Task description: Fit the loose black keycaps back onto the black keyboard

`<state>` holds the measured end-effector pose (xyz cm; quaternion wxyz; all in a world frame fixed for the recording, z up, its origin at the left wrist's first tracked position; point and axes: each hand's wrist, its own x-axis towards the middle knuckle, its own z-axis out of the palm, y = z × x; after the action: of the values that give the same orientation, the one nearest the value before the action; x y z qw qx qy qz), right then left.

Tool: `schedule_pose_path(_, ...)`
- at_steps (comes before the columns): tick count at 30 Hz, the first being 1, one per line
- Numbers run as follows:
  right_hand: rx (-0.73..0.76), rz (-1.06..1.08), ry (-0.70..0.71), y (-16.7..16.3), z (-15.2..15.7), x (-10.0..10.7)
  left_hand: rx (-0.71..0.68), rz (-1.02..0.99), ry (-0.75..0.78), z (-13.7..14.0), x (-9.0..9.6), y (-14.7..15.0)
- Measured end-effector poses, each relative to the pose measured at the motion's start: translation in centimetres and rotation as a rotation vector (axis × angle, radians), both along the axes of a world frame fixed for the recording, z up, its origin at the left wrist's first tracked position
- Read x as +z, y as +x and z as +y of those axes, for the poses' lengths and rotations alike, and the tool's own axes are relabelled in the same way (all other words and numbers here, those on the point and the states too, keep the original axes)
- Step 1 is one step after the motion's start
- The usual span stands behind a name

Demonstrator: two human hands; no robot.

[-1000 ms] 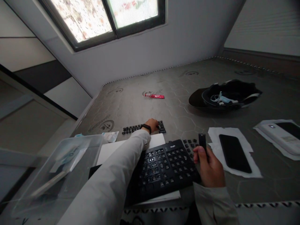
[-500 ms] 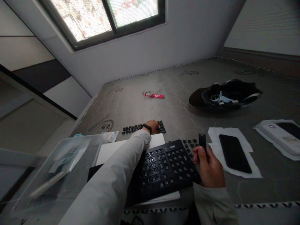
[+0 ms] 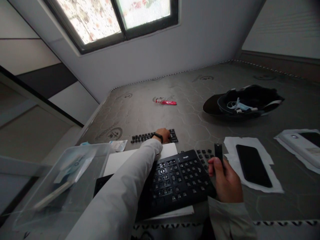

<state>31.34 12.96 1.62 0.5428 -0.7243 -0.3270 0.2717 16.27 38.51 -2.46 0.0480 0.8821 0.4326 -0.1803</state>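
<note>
My left hand reaches forward over the rows of loose black keycaps. Its fingers are bunched and point down among the caps; whatever they grip is hidden. In my right hand a narrow black bar-shaped object stands upright, pinched between thumb and fingers. Between my arms lies a black keyboard, tilted, with most key positions bare and their sockets showing. My left sleeve covers its left part. More loose keycaps lie between the keyboard and my right hand.
White sheets lie under the keyboard. A clear plastic bin with packets stands at left. On the right are a black phone on white paper, a white boxed device, and an upturned cap. A red-handled tool lies farther back.
The whole view has shifted slightly. My left hand stays over the keycap rows, and my right hand still holds the black bar-shaped object, with little visible movement.
</note>
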Motion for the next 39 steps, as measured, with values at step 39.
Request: schedule_pose_path(39,0.01,-0.001,0.017,0.03,0.04,-0.04,0.043,-0.019,0.016,0.37,-0.68,-0.41)
